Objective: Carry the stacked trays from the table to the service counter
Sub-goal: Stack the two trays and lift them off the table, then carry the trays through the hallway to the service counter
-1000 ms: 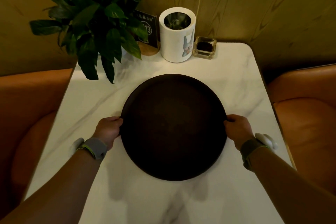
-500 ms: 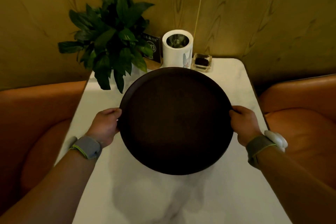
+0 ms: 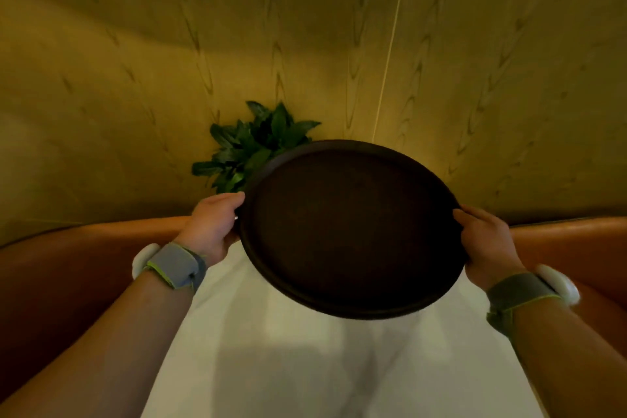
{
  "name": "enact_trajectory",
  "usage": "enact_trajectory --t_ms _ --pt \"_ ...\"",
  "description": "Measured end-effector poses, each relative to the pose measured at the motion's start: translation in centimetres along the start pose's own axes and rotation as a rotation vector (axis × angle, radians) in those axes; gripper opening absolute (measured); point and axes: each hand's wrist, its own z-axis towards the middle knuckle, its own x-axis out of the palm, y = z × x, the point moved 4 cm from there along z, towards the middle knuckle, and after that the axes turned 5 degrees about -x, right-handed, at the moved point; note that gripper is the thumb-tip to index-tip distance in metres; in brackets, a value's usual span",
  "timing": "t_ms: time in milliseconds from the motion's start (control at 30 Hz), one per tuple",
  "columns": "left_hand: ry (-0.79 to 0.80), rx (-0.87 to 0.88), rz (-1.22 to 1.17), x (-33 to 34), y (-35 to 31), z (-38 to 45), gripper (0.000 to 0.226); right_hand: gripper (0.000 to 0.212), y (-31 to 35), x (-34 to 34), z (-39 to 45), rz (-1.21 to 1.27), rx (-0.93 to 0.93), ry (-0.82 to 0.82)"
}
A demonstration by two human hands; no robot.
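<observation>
My left hand (image 3: 212, 226) and right hand (image 3: 487, 241) clamp the stacked trays (image 3: 351, 227), lifted clear above the table (image 3: 258, 343); next I turn toward the counter, level.

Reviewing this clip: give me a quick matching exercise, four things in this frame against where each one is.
Things:
1. stacked trays
2. plant
3. left hand
4. table

Places:
A. below the lifted load
B. behind the trays' far left rim
C. held in the air by both hands
D. gripping the trays' left rim

Pairs: 1-C, 2-B, 3-D, 4-A
</observation>
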Motion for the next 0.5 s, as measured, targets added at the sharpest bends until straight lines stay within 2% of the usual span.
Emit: enact_trajectory --t_ms 200,400,500 --pt "0.012 0.157 0.028 -1.8 -6.4 -4.4 0.024 0.037 6.3 1.1 -2.9 0.074 -0.047 0.010" --pt "-0.025 0.230 0.060 -4.3 -12.1 -7.0 0.029 0.034 12.0 2.6 -6.2 0.069 -0.211 0.021" --pt "-0.039 0.250 0.085 -5.5 -14.4 -8.6 0.031 0.034 14.5 3.0 -7.1 0.076 -0.233 0.040"
